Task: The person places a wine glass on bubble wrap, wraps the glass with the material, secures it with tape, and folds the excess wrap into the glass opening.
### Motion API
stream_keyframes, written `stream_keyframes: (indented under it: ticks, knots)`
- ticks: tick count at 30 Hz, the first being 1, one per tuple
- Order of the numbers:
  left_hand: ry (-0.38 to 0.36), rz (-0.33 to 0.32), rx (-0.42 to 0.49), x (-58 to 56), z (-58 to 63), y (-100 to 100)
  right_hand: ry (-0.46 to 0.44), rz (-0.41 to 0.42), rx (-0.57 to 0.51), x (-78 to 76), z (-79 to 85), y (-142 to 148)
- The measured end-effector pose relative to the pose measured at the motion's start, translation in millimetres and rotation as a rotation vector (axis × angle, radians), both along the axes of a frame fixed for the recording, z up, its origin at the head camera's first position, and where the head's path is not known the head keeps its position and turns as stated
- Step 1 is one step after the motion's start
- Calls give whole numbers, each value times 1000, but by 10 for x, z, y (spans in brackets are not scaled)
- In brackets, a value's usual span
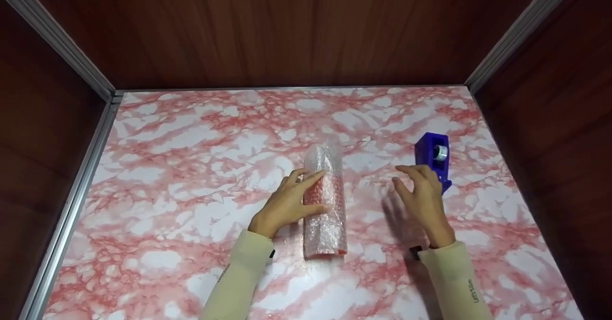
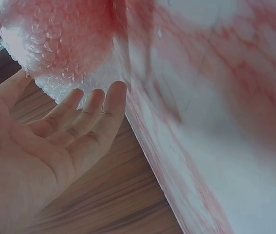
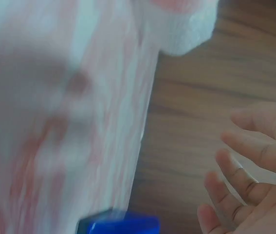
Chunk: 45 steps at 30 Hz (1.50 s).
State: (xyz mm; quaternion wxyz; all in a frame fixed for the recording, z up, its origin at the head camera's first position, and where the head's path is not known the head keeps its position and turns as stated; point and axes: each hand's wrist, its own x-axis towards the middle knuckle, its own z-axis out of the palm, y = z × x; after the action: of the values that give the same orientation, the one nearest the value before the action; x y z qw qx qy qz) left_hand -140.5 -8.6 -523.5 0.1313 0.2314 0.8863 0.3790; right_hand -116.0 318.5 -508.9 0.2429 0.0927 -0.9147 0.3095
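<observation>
A bubble-wrapped roll (image 1: 330, 234) with something red inside lies lengthwise in the middle of the table; the wrap hides what the red thing is. My left hand (image 1: 283, 204) rests on its left side, thumb and index finger spread over the top. In the left wrist view, the other fingers (image 2: 113, 100) reach out fairly straight beside the bubble wrap (image 2: 64, 39). To the right, my right hand (image 1: 423, 203) hovers over the table with loosely bent fingers and holds nothing. Just beyond it stands a blue tape dispenser (image 1: 425, 150) with a roll of clear tape (image 1: 442, 153), partly covered by that hand.
The table (image 1: 191, 181) has a red and white marbled top. Dark wood panels (image 1: 287, 33) close it in at the back and both sides, with metal rails (image 1: 71, 191) along the corners and left edge.
</observation>
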Motion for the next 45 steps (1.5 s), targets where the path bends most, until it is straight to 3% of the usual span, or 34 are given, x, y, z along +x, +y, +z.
stream_keyframes:
  ticks: [15, 27, 37, 45]
  knots:
    - [-22, 9, 6, 13, -8, 28, -50, -252, 3, -13, -72, 646]
    - [-34, 2, 20, 12, -32, 21, -227, -373, -36, -9, -163, 834]
    - [-48, -6, 31, 6, -33, 24, -296, -407, -156, -63, -155, 870]
    - [-46, -5, 34, -6, -62, 23, -439, -494, -336, -80, -134, 876]
